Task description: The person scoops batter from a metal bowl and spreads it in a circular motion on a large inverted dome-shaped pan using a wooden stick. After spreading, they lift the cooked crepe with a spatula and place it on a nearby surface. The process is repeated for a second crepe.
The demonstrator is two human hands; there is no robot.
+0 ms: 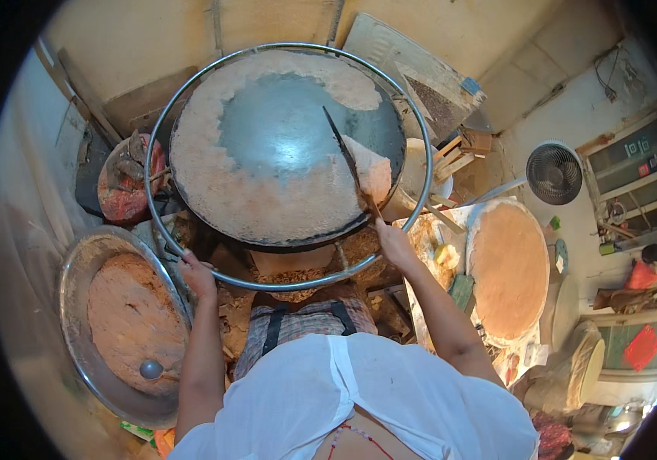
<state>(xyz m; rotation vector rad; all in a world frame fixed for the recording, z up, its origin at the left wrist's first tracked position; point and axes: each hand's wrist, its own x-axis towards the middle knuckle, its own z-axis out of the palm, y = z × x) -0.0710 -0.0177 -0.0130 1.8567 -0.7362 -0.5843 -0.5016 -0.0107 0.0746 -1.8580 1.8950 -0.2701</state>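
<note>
A wide round griddle [286,130] carries a pale brownish layer of batter [244,203], with a bare, shiny dark patch in its middle. My right hand [396,247] is closed on the wooden handle of a long, dark-bladed scraper [350,153]. The blade lies across the griddle's right side, against a raised lump of batter [374,175]. A steel ring rail [291,286] circles the griddle. At its front left, my left hand [199,276] is closed on the rail; part of its grip is hidden.
A large metal basin [75,307] of brownish dough [129,307] stands at left, a grey ball [151,369] in it. Thin round flatbreads [508,268] lie on a board at right. Behind them are a pale bucket [413,172], wood sticks [451,157] and a fan [554,173].
</note>
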